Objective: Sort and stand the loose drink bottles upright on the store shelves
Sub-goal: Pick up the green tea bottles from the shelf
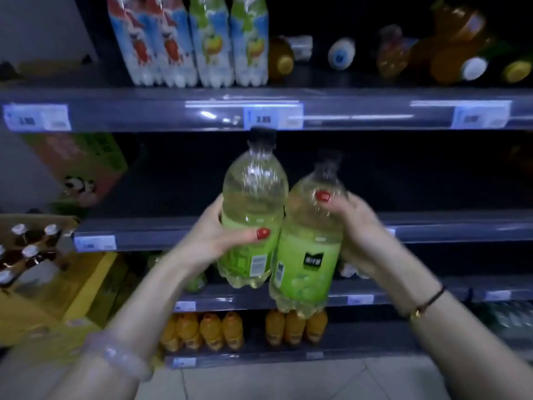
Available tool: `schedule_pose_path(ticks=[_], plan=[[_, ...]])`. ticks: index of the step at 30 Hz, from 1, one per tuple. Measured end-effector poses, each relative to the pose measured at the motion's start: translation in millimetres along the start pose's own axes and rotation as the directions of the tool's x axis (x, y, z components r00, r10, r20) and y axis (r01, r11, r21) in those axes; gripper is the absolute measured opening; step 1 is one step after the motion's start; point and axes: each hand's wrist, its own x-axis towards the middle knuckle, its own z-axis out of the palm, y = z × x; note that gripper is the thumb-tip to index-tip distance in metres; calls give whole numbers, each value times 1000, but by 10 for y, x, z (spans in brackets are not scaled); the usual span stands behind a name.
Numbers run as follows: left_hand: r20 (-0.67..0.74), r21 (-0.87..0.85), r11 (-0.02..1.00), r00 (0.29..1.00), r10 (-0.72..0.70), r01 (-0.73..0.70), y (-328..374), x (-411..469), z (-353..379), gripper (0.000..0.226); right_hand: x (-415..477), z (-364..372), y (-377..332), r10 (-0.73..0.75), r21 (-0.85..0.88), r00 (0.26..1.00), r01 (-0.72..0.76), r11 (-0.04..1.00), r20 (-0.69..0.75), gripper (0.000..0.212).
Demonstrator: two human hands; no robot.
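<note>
Left hand (215, 241) grips the left bottle (255, 203), right hand (356, 226) grips the right bottle (308, 255).
Both hover before the middle shelf (450, 226); best to set bases flat, labels out.

The price tag (272, 118) on the shelf rail (144, 111) straight above the left green-label bottle (253, 197) carries a blurred number that looks like 2.80; the first digit is unsure. Far left of that bottle, on the same rail, a second price tag (36, 121) shows a smeared figure ending in .80. A third tag (480, 118), far right, is unreadable. Just right of that bottle, the right green-label bottle (310, 243) bears a black patch (312, 261) with white characters too blurred to read.
</note>
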Motion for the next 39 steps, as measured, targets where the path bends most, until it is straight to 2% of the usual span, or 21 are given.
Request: schedule_pose_path(ticks=[2, 6, 9, 14, 19, 23, 28, 30, 34, 36, 38, 39], plan=[[-75, 95, 990, 993, -96, 103, -537, -91, -118, 92, -72, 77, 573, 61, -79, 996, -66, 995, -59, 29], [-212, 184, 939, 945, -250, 289, -1736, -122, -213, 105, -25, 84, 1680, 157, -220, 980, -181, 958, -125, 54], [-322, 106, 955, 918, -231, 277, -2563, -14, -211, 86, 165, -3, 2434, 118, -298, 979, -163, 940, -164, 63], [-455, -9, 980, 872, -181, 199, -3474, 370, -366, 75, 650, -150, 3254, -58, -319, 980, -6, 948, -189, 55], [-469, -20, 991, 875, -123, 129, -3829, 738, -497, 74, 1155, -234, 3669, -189, -387, 969, 114, 915, -162, 64], [-473, -6, 990, 872, -126, 140, -4160, 975, -522, 65, 1467, -273, 3944, -185, -410, 972, 111, 905, -146, 75], [-491, -3, 993, 865, -102, 115, -4391, 1214, -575, 68, 1805, -282, 3980, -143, -389, 979, 77, 918, -143, 64], [-504, 7, 992, 858, -103, 124, -4433, 1291, -597, 75, 1853, -265, 3958, -122, -498, 982, 34, 867, -144, 65], [-486, 85, 970, 859, -161, 230, -4486, 1362, -625, 92, 1844, -252, 4016, -151, -637, 958, -40, 770, -243, 75], [-482, 162, 932, 850, -212, 324, -4395, 1349, -602, 92, 1814, -238, 4009, -164, -734, 941, -115, 669, -297, 89], [-583, 302, 847, 787, -199, 438, -4168, 1230, -502, 91, 1747, -252, 3947, -158, -736, 946, -109, 668, -284, 98], [-649, 359, 822, 751, -120, 442, -4007, 1131, -396, 81, 1686, -258, 3891, -144, -741, 951, -112, 662, -273, 93]])
